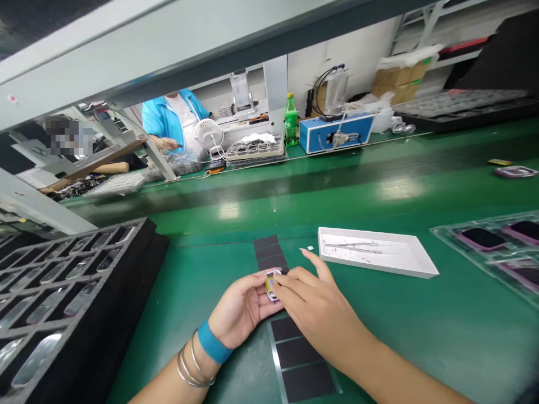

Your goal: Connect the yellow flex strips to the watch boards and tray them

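Observation:
My left hand cups a small rounded device housing with a pale rim and a yellow-edged part inside, held between thumb and fingers. From the right, my right hand reaches over the housing. Its thumb and forefingers press together at the open face and its little finger sticks out; the fingertips hide part of the inside. Beneath the hands lies a strip of black rectangular sheets on clear backing, and a further piece of the black strip shows beyond them.
A white shallow box with tweezers stands to the right. Black foam trays of clear-faced parts are stacked at left. Plastic trays hold purple-rimmed devices. Across the green bench are a fan, a green bottle and a person in blue.

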A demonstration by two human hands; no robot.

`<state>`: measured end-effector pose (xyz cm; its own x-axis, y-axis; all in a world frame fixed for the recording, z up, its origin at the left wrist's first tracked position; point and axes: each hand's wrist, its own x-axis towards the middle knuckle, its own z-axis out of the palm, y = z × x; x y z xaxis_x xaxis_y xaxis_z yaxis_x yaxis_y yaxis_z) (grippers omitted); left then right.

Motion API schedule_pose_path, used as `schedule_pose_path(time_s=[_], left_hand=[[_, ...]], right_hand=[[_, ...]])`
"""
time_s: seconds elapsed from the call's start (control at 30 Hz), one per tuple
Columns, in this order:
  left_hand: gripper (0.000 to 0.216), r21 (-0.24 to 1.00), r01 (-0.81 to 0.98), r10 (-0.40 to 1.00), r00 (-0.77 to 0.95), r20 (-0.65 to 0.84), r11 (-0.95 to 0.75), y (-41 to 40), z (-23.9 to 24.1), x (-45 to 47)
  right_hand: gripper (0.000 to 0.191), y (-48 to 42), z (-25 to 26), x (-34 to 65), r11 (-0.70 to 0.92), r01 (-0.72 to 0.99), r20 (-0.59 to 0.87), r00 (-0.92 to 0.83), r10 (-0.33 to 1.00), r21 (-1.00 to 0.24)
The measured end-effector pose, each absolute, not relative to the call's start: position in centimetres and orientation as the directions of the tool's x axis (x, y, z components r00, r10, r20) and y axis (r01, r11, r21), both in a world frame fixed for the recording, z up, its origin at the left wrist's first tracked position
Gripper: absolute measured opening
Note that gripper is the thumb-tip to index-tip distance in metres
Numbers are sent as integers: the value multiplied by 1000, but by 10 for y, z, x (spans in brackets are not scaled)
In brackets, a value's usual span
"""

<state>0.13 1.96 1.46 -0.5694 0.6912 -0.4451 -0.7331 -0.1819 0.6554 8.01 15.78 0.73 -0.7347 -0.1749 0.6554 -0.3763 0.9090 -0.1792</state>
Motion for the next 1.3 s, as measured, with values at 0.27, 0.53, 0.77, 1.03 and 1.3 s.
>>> schedule_pose_path(time_s=[0.27, 0.53, 0.77, 1.03, 1.3], left_hand=[[30, 730, -666, 685, -604, -407, -154, 23, 8, -1], [27, 783, -608, 722, -601, -344, -133, 23, 4, -2], [32, 877, -471, 784, -576, -229, -90, 20, 12, -6], [27, 928, -364, 772, -612, -173, -80, 21, 9, -3], [27, 945, -317, 774, -617, -138, -84, 19, 13, -2]], right_hand=[[23, 164, 1, 74, 865, -369, 623, -777, -86, -340], [20, 163, -1, 70, 793, -371, 613, -790, 4, -484], [48, 165, -12, 66, 371, -169, 246, -954, 172, -913], [41, 158, -8, 68, 84, -130, 139, -984, 109, -988], [41, 155, -5, 72, 143, -158, 175, -977, 118, -977]])
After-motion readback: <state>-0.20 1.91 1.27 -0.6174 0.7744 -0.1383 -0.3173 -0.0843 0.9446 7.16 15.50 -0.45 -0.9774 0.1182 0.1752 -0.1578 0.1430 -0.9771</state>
